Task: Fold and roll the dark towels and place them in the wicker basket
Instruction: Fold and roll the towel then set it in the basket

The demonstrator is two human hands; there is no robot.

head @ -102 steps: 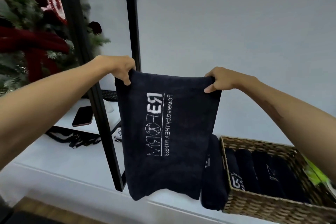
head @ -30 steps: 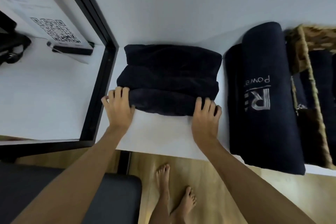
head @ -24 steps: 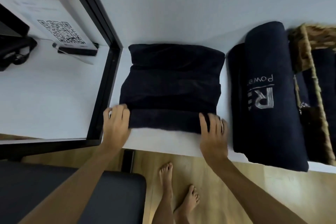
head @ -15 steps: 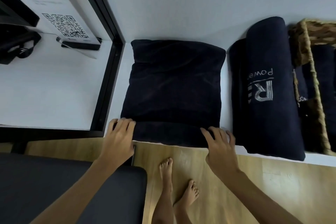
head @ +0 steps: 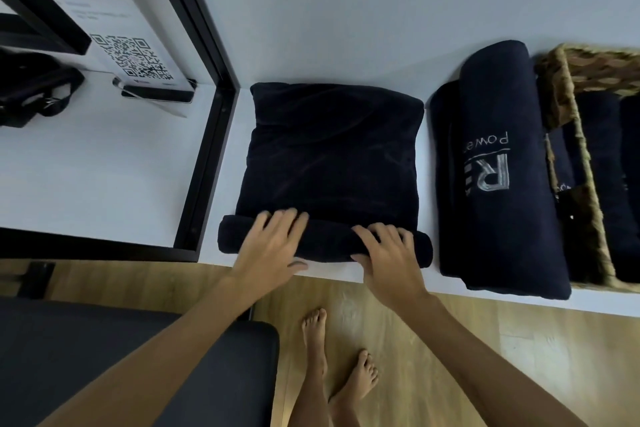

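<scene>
Fingers [head: 294,222] of the left hand [head: 268,250] and right hand [head: 389,256] lie spread flat on the rolled near edge of a dark towel [head: 329,156], center frame on the white surface [head: 104,166]. A rolled towel [head: 498,218] lies at right beside the basket [head: 585,184].

Folded towel [head: 329,156]: dark navy, plain. Rolled towel [head: 502,166]: dark navy (grey-white lettering). Wicker basket [head: 585,156]: brown weave. Worktop [head: 104,177]: white. Frame [head: 204,163]: black. Floor [head: 450,357]: light wood grain.

Dim, flat, bluish indoor light — soft shadows, wide-angle bending at edges, left fingers [head: 280,222] motion-blurred.
</scene>
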